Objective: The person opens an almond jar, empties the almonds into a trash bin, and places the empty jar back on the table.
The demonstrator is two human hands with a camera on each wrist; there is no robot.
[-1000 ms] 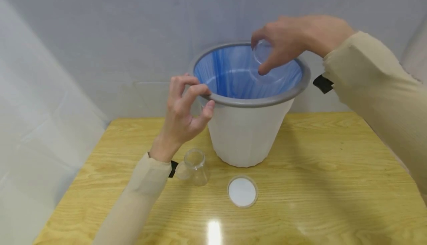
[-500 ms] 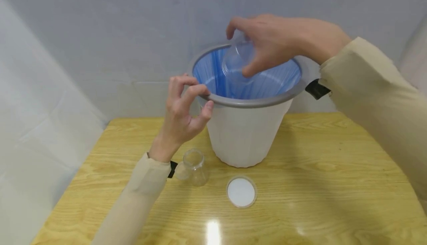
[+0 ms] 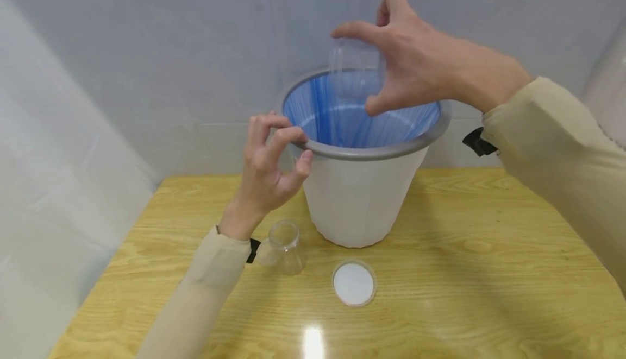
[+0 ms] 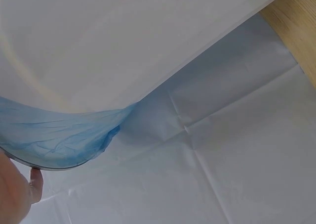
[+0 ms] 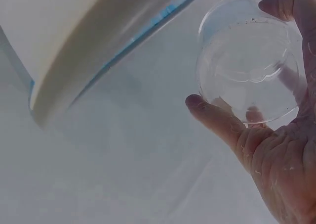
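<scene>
While I watch from the head view, the bin [image 3: 362, 185] serves as my landmark: a white bucket with a grey rim and a blue liner [image 3: 342, 114], standing toward the back of the wooden table [image 3: 489, 272]. Left of the bin, my left hand [image 3: 269, 169] is raised with the wrist bent back; its fingers curl and the fingertips pinch the grey rim on the bin's left edge. The left wrist view shows only a fingertip at that rim [image 4: 35, 177] beside the bunched blue liner. In front of the bin and a little left, just beside my left sleeve, a small clear jar [image 3: 286, 247] stands upright and open on the table. In front of the bin, a round white lid [image 3: 354, 283] lies flat, apart from the jar.

Above the bin's mouth, my right hand [image 3: 406, 60] holds a clear cup [image 3: 354, 71], transparent and nearly colourless. In the right wrist view the cup [image 5: 249, 66] looks round, with a few dark specks on its wall, gripped between thumb and fingers. That hand arches over the bin from the right, index finger extended across the top of the cup and thumb below.
</scene>
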